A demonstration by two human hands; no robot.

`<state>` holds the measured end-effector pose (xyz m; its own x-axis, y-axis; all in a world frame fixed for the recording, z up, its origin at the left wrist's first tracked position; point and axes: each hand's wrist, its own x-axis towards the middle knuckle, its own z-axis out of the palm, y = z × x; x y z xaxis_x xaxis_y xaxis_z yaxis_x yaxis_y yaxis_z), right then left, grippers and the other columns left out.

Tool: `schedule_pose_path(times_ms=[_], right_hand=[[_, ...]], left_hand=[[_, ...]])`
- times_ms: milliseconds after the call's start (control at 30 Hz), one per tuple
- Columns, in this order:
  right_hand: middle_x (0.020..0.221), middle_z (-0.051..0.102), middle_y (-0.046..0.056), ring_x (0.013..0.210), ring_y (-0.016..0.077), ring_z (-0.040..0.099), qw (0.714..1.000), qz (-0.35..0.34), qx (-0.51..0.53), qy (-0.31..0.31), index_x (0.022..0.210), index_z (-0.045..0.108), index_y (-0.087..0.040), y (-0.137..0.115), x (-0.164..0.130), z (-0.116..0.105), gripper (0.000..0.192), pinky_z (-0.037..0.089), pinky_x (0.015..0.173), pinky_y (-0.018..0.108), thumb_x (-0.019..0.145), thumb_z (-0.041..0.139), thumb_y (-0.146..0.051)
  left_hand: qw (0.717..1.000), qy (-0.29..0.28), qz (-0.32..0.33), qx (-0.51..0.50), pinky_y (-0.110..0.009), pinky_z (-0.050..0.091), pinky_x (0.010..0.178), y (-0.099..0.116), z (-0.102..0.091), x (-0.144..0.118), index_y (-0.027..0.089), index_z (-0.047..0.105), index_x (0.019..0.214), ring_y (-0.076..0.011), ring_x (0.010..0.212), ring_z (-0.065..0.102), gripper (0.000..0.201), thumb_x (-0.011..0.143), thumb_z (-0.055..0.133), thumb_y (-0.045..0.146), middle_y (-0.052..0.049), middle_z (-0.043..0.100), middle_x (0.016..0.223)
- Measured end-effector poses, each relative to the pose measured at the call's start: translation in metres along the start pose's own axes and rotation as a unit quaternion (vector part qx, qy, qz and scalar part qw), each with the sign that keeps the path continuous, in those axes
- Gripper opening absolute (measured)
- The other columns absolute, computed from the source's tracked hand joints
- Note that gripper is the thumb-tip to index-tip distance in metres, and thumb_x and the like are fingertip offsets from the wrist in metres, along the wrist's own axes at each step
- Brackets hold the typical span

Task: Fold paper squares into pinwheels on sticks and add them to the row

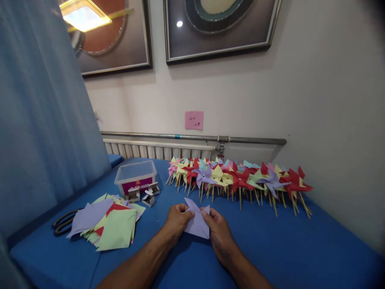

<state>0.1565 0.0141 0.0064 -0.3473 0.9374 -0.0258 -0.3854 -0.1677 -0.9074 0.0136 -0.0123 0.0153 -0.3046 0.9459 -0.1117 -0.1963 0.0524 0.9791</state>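
Here, near the table's [300,249] front edge, the left hand [177,220] and right hand [219,233] both pinch a folded lilac paper [197,222] between closed fingers, while loose coloured sheets [111,224] lie toward the left edge and finished pinwheels [237,178] line the far edge.

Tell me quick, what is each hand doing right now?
Left hand: closed in a grip on the left edge of the lilac paper piece.
Right hand: closed in a grip on the same paper's right edge.
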Motion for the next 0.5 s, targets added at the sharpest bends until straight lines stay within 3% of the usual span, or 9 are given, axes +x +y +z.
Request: schedule_pose_path(times_ms=[167,300,500], right_hand=[[0.091,0.079,0.009,0.089,0.0279,0.075,0.996,0.02,0.058,-0.064,0.095,0.074,-0.019,-0.013,-0.006,0.0,0.04,0.057,0.078,0.038,0.07,0.085,-0.047],[0.106,0.079,0.011,0.096,0.0282,0.075,0.994,0.022,0.053,-0.09,0.11,0.074,-0.021,-0.015,-0.01,0.002,0.049,0.057,0.085,0.041,0.066,0.09,-0.039],[0.093,0.08,0.008,0.087,0.0271,0.075,0.998,-0.017,0.005,-0.054,0.102,0.073,-0.019,0.001,-0.001,0.0,0.051,0.056,0.084,0.039,0.062,0.092,-0.046]], left_hand=[[0.997,0.012,-0.02,-0.074,-0.023,0.035,0.048,0.005,-0.01,0.006,0.016,0.057,0.062,-0.0104,0.045,0.048,0.029,0.054,0.083,0.028,0.0,0.058,0.051],[0.996,0.018,-0.021,-0.085,-0.025,0.038,0.05,0.005,-0.01,0.007,0.015,0.06,0.065,-0.0115,0.046,0.05,0.028,0.054,0.082,0.028,-0.001,0.061,0.053],[0.999,0.017,-0.007,-0.034,-0.024,0.033,0.047,0.004,0.0,0.0,0.018,0.053,0.059,-0.0097,0.043,0.045,0.028,0.055,0.079,0.028,0.002,0.056,0.049]])
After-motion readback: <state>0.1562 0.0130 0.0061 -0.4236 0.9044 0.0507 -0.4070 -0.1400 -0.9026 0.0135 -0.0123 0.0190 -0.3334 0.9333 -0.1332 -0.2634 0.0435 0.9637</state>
